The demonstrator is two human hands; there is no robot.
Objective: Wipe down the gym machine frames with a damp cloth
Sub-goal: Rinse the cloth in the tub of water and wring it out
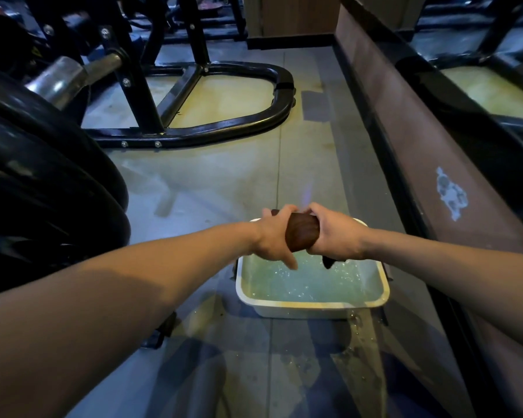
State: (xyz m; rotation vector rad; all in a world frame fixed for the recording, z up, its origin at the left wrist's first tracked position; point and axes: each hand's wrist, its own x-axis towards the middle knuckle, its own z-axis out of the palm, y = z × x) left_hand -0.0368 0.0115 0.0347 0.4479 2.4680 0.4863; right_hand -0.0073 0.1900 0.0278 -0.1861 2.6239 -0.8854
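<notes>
Cloth (302, 235) between both hands above water-filled tub (314, 306); machine frame (224, 128) behind, left.

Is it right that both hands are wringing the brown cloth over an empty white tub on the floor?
Not quite. The head view shows the white tub holds water, not empty. The rest stands: the left hand and right hand grip the twisted brown cloth above it.
</notes>
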